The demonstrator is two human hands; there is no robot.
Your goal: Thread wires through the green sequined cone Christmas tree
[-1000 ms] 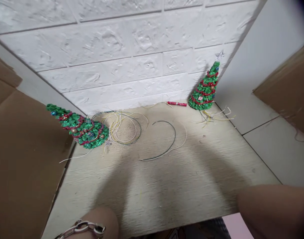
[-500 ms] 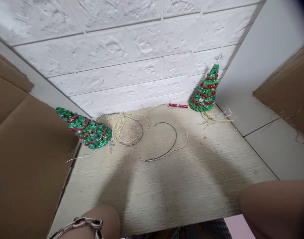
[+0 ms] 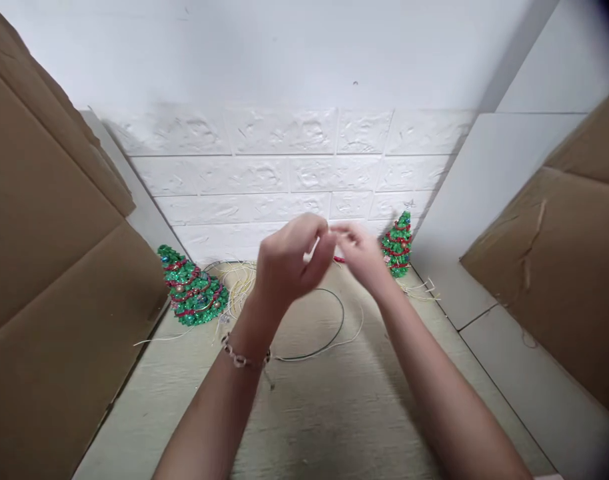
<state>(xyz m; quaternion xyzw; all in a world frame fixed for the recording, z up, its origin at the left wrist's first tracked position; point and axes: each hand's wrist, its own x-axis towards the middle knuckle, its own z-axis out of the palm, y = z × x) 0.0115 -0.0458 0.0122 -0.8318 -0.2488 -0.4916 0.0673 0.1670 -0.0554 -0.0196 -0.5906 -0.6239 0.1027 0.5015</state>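
My left hand (image 3: 297, 257), with a chain bracelet (image 3: 239, 360) at its wrist, is raised above the tabletop, thumb and fingers pinched together. My right hand (image 3: 362, 257) meets it from the right, its fingers bent and closed near the left fingertips. Both are slightly blurred, and anything between the fingers is too small or hidden to name. Below them, a dark green wire (image 3: 342, 320) and a white wire (image 3: 359, 327) curve across the table. A beaded green Christmas tree (image 3: 197, 293) leans at the left. A second beaded tree (image 3: 398, 245) with a clear star stands at the back right.
Loose white and yellow wires (image 3: 239, 287) lie tangled beside the left tree. Part of a red item (image 3: 338, 259) shows behind my right hand. Cardboard (image 3: 59, 280) borders the left side, and more cardboard (image 3: 574, 267) the right. A white brick-pattern wall (image 3: 254, 177) closes the back.
Both hands have come up from the lower edge to meet in the middle. The view has tilted upward, showing more plain wall at the top.
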